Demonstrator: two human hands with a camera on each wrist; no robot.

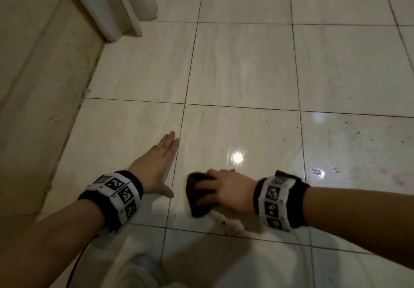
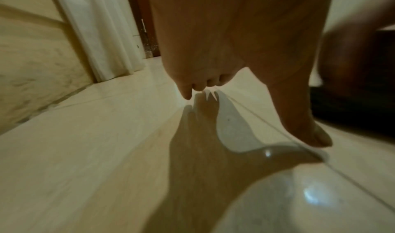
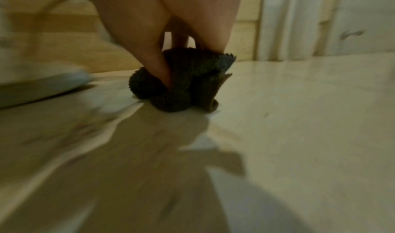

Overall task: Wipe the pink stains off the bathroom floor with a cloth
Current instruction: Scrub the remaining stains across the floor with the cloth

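My right hand (image 1: 220,192) grips a bunched dark brown cloth (image 1: 197,198) and presses it on the glossy floor tile, near the bottom of the head view. In the right wrist view the thumb and fingers pinch the cloth (image 3: 181,86) where it touches the floor. My left hand (image 1: 156,169) lies flat on the tile to the left, fingers straight, holding nothing; from the left wrist camera the left hand (image 2: 245,67) hovers just over its shadow. Faint pink stains (image 1: 389,175) smear the tile to the right, with a spot (image 1: 317,171) near my right wrist.
Cream floor tiles (image 1: 242,63) with dark grout lines fill the view. A tiled wall (image 1: 38,74) runs along the left, and a white door frame (image 1: 107,3) stands at the top left. Dark specks (image 1: 233,225) lie behind the cloth. A white shoe (image 3: 40,86) is left of the cloth.
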